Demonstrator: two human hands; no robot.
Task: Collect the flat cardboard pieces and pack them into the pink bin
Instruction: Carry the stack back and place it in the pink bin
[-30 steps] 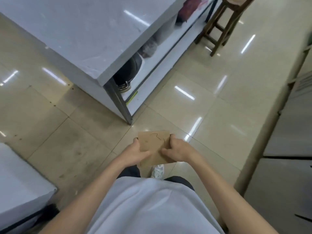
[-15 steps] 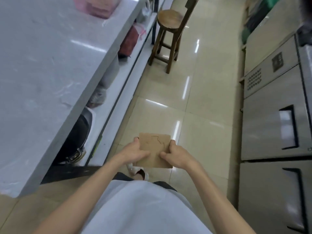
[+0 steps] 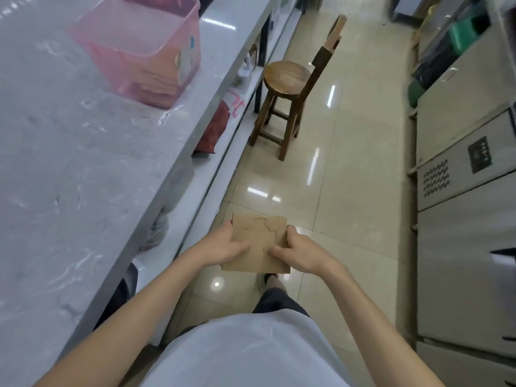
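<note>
You hold the flat cardboard pieces (image 3: 259, 241) as one small brown stack in front of your waist, above the tiled floor (image 3: 349, 191) and just off the near edge of the bench (image 3: 83, 177). The stack lies roughly level, with thin curved cut lines showing on its top face. Your left hand (image 3: 223, 247) grips its left edge, thumb lying across the top and the other fingers curled underneath, pinching the cardboard. Your right hand (image 3: 301, 252) grips the right edge in the same way, thumb pressed on top near the middle of the stack, the remaining fingers hidden below it. Both forearms reach in from the bottom corners over your pale shirt.

The pink bin (image 3: 145, 48) stands well apart from the stack, far along the grey marbled bench to your left, near its right edge. It is translucent, and through its wall you can see brown flat pieces already lying at the bottom; a sticker sits on its near right side.

Under the bench a lower shelf carries a red bag (image 3: 215, 129) and other items too blurred to tell. A wooden stool (image 3: 287, 88) stands on the floor just beside that shelf, ahead of you. Steel cabinets (image 3: 460, 219) line the aisle on your right.
</note>
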